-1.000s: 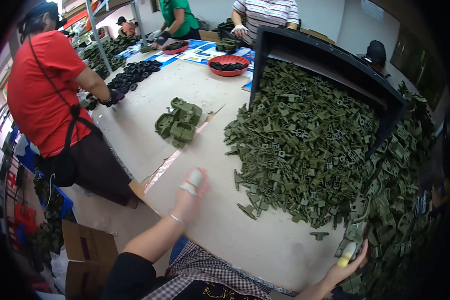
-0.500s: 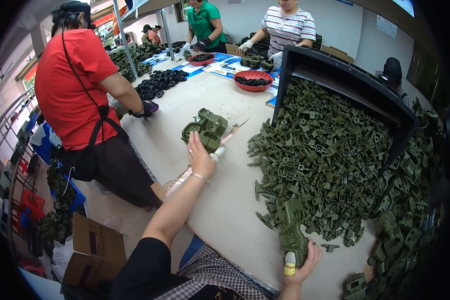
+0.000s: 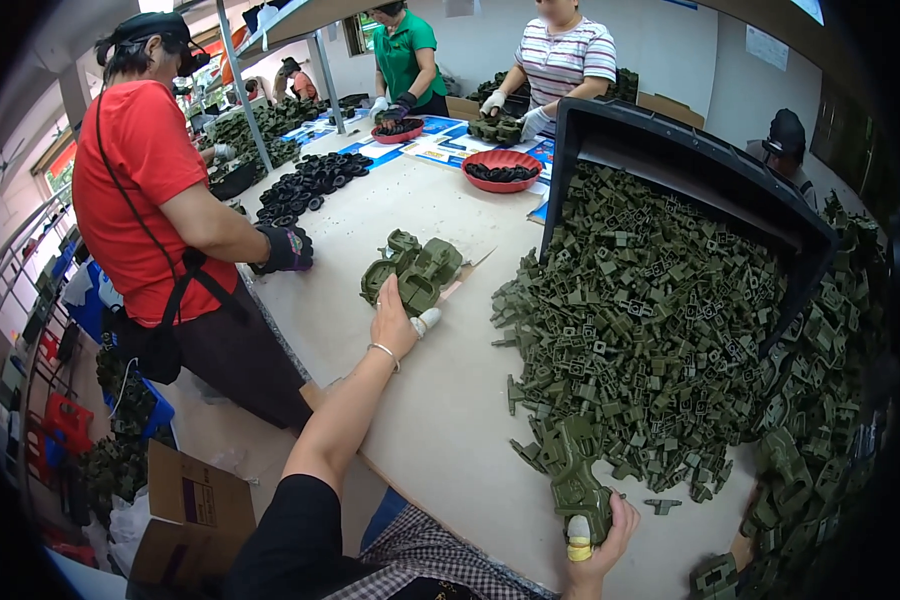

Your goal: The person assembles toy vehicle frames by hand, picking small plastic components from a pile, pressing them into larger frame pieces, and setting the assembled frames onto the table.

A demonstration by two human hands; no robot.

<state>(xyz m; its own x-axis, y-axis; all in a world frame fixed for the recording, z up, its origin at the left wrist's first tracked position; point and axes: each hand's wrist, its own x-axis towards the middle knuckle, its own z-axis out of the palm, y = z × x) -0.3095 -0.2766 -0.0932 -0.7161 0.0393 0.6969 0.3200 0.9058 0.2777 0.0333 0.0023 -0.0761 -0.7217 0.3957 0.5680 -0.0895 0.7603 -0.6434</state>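
Out over the middle of the table, my left hand (image 3: 395, 325) has its fingers stretched out and its thumb apart, thumb tip wrapped in white. Its fingertips rest against a group of dark green plastic toy vehicle bodies (image 3: 425, 270). I cannot tell how many pieces make up that group. Low at the right, my right hand (image 3: 605, 545) is closed around another green toy vehicle body (image 3: 575, 480), held at the near end. White and yellow wrapping covers that thumb. The body's far end overlaps the edge of a big heap of small green plastic parts (image 3: 650, 320).
A tipped black bin (image 3: 690, 165) stands behind the heap. More green pieces (image 3: 780, 480) lie along the right. Black wheels (image 3: 310, 185) and a red bowl (image 3: 500, 172) sit farther back. A person in red (image 3: 155, 190) works at the left edge, two others across the table. A cardboard box (image 3: 195, 510) stands lower left.
My hands keep nearly the same places, the left still at the vehicle bodies and the right still holding one. The person in red has turned and drawn a gloved hand nearer the table edge.
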